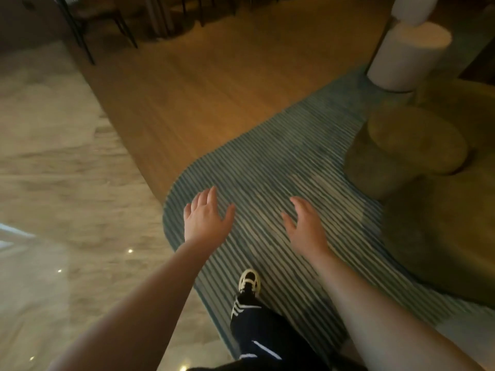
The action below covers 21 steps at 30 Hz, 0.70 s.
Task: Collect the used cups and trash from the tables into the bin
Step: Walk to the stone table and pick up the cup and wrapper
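My left hand (205,216) and my right hand (305,226) are both stretched out in front of me above a striped blue-green rug (267,167). Both hands hold nothing and their fingers are relaxed and spread. No cups, trash or bin show in this view. The picture is blurred by motion.
My foot in a light shoe (249,281) stands on the rug's edge. Olive-green round poufs (409,148) and a larger green seat (442,236) sit to the right. A white cylinder-shaped side table (409,57) stands at the upper right. Chair legs (83,36) stand at the upper left, beyond wood flooring (201,89) and marble floor (53,170).
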{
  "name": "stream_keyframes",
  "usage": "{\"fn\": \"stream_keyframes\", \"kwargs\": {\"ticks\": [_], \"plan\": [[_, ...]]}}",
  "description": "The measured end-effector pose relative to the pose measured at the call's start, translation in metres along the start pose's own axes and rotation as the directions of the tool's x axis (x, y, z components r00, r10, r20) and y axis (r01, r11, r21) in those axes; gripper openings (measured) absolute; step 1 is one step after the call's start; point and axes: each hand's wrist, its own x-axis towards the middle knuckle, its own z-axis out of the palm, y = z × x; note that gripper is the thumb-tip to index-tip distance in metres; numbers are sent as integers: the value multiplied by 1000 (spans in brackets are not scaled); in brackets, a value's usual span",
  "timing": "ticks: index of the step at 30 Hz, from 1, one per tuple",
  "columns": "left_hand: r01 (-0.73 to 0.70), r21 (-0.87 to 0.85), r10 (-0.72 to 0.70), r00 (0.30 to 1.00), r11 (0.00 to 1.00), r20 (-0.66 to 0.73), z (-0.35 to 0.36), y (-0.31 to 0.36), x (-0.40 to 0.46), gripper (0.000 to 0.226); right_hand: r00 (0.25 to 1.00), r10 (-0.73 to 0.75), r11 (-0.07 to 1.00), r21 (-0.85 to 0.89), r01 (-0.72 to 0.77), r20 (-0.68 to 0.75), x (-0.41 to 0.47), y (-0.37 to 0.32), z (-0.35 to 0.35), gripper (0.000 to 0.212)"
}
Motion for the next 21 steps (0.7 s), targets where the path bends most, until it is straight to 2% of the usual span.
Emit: {"fn": "stream_keyframes", "kwargs": {"ticks": [8, 12, 15, 21], "plan": [[-8, -9, 8, 1000, 1000, -22, -36, 33, 230, 76, 999, 18, 1000, 11, -19, 34, 225, -39, -30, 53], [-34, -9, 34, 999, 999, 24, -31, 49, 327, 75, 998, 45, 999, -3, -45, 42, 323, -32, -42, 54], [-49, -4, 49, 999, 999, 1, -19, 59, 410, 74, 997, 64, 998, -10, -63, 32, 406, -21, -41, 54], [-92, -3, 92, 995, 996, 25, -3, 74, 632, 72, 993, 117, 993, -13, -117, -6, 622, -22, -40, 53]]}}
